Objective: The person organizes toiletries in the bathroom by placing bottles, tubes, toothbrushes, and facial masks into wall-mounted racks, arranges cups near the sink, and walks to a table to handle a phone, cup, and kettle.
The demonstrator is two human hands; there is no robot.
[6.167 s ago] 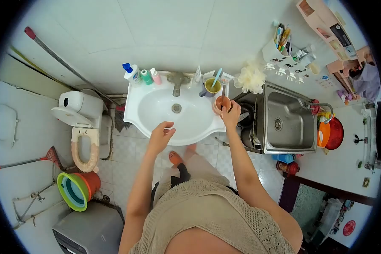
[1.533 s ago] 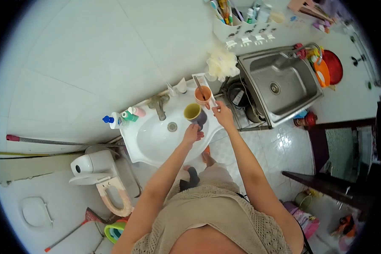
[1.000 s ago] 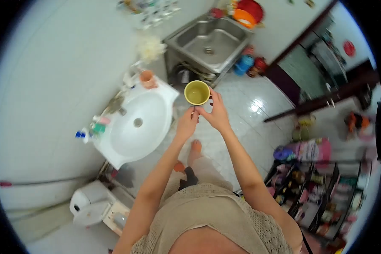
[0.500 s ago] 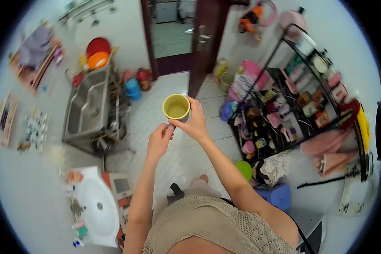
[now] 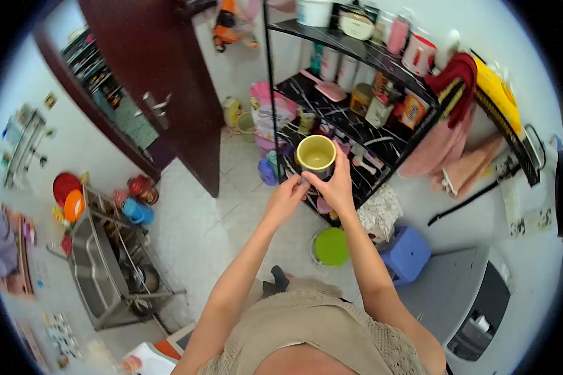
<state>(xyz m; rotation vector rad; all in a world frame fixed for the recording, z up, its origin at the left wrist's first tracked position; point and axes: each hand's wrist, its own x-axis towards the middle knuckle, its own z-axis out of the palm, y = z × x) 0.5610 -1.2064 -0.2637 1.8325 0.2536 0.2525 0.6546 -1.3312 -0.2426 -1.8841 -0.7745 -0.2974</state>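
So I've got the cup (image 5: 316, 153) in both hands, up in the air: my left hand (image 5: 286, 199) is pinched closed at the handle side, and my right hand (image 5: 336, 184) is curled around the other side, open only as wide as the cup, thumb across the front. Six seconds ago it was standing on the white basin (image 5: 153, 359) and my right hand was at the orange mug (image 5: 131, 364); now that mug's way down at the bottom edge of my view. Half a second ago the cup was over open floor, and since then I've turned further right, so the black rack (image 5: 356, 51) is right behind it. Its shelves look like dark marble, packed with bottles and boxes. Pale tiles on the floor (image 5: 194, 212), brown door (image 5: 162, 75) ajar, steel sink (image 5: 97, 275) off left. Over right there's a green lid (image 5: 330, 246), a blue stool (image 5: 408, 253) and pink towels (image 5: 441, 150) hanging beside the rack.
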